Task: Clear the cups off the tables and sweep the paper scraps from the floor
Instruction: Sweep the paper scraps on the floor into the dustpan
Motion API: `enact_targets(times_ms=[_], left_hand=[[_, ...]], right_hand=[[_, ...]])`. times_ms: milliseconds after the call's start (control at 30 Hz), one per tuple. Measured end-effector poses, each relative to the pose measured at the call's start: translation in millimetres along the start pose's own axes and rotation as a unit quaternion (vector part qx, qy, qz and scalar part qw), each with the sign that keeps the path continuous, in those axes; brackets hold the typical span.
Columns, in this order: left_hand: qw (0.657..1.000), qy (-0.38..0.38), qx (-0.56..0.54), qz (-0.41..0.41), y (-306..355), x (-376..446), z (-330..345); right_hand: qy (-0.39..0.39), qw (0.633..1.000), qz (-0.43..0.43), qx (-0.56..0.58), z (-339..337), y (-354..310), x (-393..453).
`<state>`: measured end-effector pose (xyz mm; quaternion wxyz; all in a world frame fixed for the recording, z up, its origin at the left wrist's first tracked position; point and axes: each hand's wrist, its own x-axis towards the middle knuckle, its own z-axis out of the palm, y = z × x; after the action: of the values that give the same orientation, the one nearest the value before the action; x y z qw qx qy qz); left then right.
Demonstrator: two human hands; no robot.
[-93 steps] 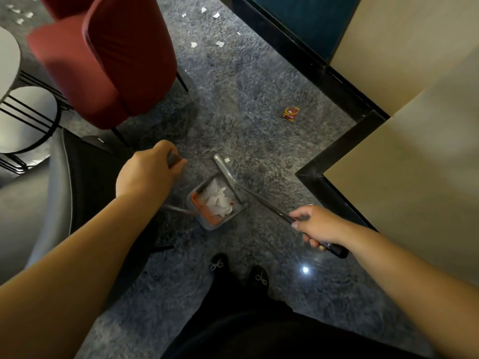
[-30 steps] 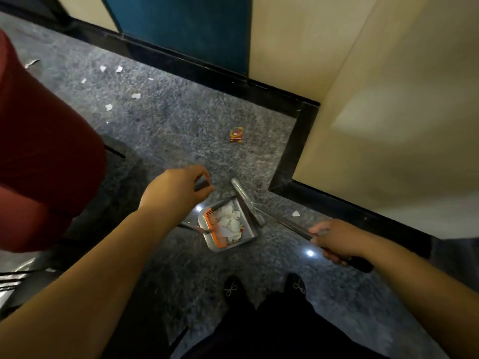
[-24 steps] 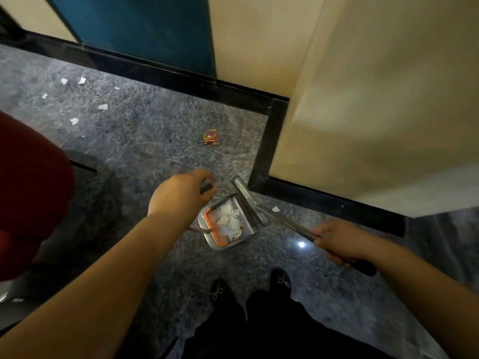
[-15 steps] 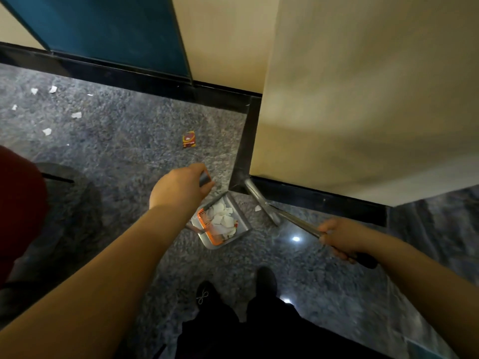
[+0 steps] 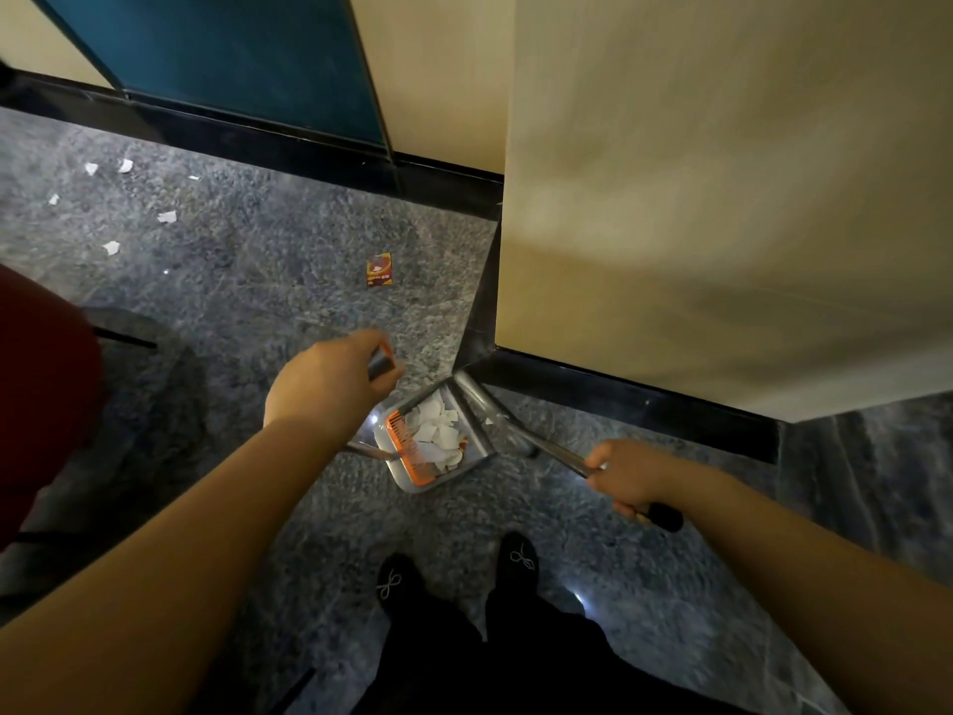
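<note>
My left hand [image 5: 330, 381] grips the top of the dustpan's upright handle. The grey dustpan [image 5: 432, 474] with an orange comb sits on the floor below it and holds several white paper scraps [image 5: 436, 430]. My right hand [image 5: 631, 474] grips the broom's metal handle near its black end. The broom head [image 5: 477, 394] lies on the floor at the dustpan's right edge, against the black skirting corner. One small white scrap [image 5: 488, 420] lies beside the broom head. More loose scraps [image 5: 111, 247] are scattered on the floor at far left.
A beige wall corner with black skirting [image 5: 619, 392] juts out at right, close to the broom. A small red and yellow packet [image 5: 379, 269] lies on the grey floor. A red chair [image 5: 41, 384] stands at left. My black shoes [image 5: 454, 570] are below the dustpan.
The view has swung right, away from the red chair and toward the wall corner. The broom head has pulled the small scrap in against the dustpan. Both hands keep their grips.
</note>
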<state>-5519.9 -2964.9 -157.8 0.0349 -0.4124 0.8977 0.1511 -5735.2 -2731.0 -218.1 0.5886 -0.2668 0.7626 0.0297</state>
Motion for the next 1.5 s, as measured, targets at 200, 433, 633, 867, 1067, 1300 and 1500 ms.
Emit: enact_targets(times_ms=[200,433,633,867,1067,1300,1500], left_hand=[[1.0,0.002,0.005,-0.01,-4,-3,1],[0.998,0.016,-0.041,-0.054,-24,-6,-12],[0.982,0.063,-0.066,-0.166,-50,-13,-20],[0.973,0.097,-0.061,-0.201,-95,5,-55],[0.976,0.112,-0.076,-0.172,-147,53,-87],[0.98,0.111,-0.077,-0.148,-216,115,-112],[0.979,0.115,-0.079,-0.147,-255,167,-124]], right_hand=[[0.0,0.995,-0.02,0.096,-4,7,-6],[0.038,0.991,-0.034,0.125,-12,3,-14],[0.057,0.984,-0.048,0.164,-28,-33,-10],[0.075,0.981,-0.067,0.167,-45,-107,5],[0.094,0.98,-0.06,0.166,-57,-186,33],[0.11,0.975,-0.048,0.185,-81,-270,66],[0.129,0.976,-0.048,0.168,-113,-327,87]])
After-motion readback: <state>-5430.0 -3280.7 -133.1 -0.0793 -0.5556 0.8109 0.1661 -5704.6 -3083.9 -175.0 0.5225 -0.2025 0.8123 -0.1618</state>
